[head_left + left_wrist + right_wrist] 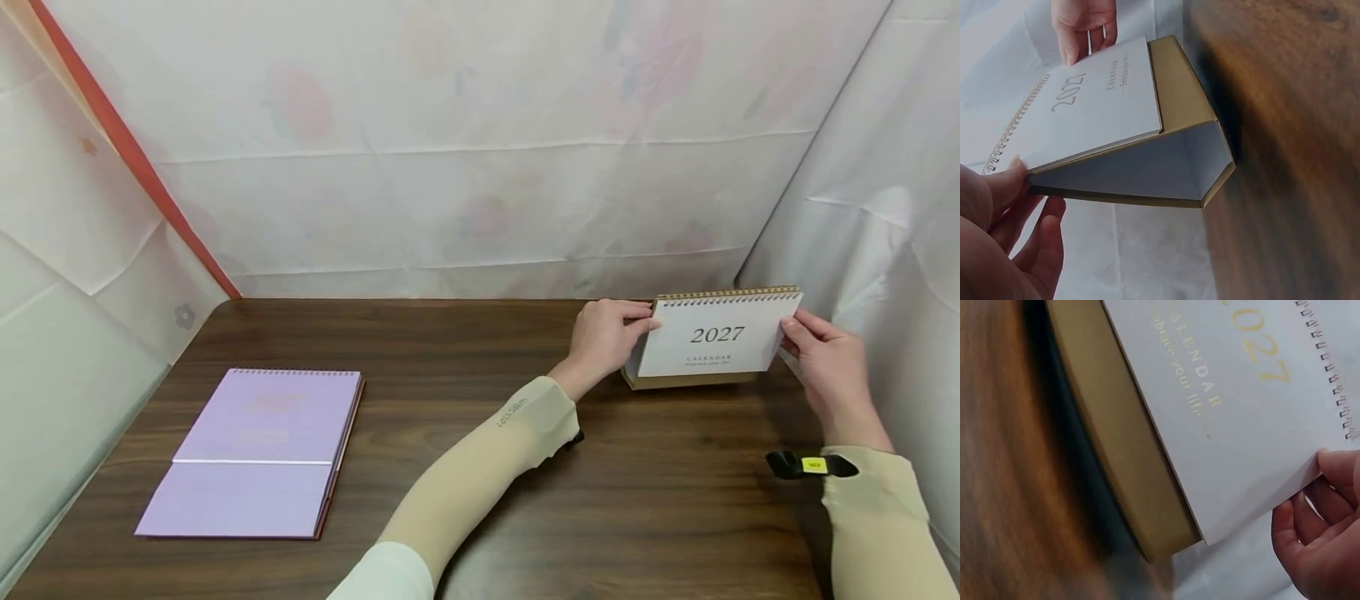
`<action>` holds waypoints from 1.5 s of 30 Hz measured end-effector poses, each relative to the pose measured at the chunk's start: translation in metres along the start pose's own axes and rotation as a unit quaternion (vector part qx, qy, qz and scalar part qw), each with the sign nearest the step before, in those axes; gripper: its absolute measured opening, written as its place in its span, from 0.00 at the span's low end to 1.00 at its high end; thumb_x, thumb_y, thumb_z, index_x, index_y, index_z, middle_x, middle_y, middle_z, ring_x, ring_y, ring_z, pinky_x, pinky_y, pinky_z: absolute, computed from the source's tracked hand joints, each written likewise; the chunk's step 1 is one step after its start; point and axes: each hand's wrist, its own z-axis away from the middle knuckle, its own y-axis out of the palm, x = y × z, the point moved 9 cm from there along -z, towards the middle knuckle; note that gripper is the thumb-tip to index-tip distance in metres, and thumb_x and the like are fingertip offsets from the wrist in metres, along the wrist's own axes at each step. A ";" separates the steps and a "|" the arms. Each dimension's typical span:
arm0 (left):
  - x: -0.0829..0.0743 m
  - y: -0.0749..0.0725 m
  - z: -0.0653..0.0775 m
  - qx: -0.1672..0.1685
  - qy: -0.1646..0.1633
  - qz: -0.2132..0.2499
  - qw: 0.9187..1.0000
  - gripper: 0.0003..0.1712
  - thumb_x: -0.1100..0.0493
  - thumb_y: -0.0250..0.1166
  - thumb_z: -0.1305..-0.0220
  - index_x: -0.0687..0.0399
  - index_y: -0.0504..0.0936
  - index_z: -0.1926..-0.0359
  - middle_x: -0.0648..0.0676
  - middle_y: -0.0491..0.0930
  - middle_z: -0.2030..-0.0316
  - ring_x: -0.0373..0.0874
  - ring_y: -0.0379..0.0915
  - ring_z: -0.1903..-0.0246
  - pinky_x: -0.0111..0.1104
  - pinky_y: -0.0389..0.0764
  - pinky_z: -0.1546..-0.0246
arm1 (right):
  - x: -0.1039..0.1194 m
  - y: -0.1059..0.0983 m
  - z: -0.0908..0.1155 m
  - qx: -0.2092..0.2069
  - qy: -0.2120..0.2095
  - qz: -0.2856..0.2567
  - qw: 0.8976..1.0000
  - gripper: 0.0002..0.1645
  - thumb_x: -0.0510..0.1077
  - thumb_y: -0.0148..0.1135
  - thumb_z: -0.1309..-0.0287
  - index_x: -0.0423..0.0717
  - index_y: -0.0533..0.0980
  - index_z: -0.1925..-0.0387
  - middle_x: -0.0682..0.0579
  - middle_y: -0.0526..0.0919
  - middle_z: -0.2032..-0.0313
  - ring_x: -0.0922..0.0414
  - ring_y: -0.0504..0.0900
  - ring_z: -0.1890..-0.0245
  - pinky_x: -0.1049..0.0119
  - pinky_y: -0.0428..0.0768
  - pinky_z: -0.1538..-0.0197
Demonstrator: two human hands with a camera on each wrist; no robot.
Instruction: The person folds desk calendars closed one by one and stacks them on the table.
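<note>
A white 2027 desk calendar (712, 342) with a spiral top and a tan folded stand is set up as a tent at the back right of the table. My left hand (606, 337) pinches its left edge near the spiral, thumb on the front page and fingers behind. On the opposite edge, my right hand (832, 367) grips with the thumb on the front. The left wrist view shows the stand's hollow triangular side (1166, 165) from its end. In the right wrist view the right thumb (1338, 467) presses the page's corner by the spiral.
A lilac spiral-bound calendar (255, 458) lies flat at the left of the dark wood table (465, 342), a pale band across it. White patterned curtains (480, 167) hang behind and on both sides, the right one close to my right hand.
</note>
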 end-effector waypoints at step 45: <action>0.140 -0.246 0.131 0.040 -0.075 0.008 0.996 0.11 0.56 0.72 0.38 0.52 0.91 0.56 0.53 0.87 0.57 0.43 0.82 0.57 0.32 0.80 0.61 | 0.019 0.243 0.138 0.257 -0.153 0.089 0.950 0.12 0.33 0.73 0.45 0.35 0.84 0.58 0.43 0.85 0.54 0.58 0.84 0.63 0.68 0.83 0.61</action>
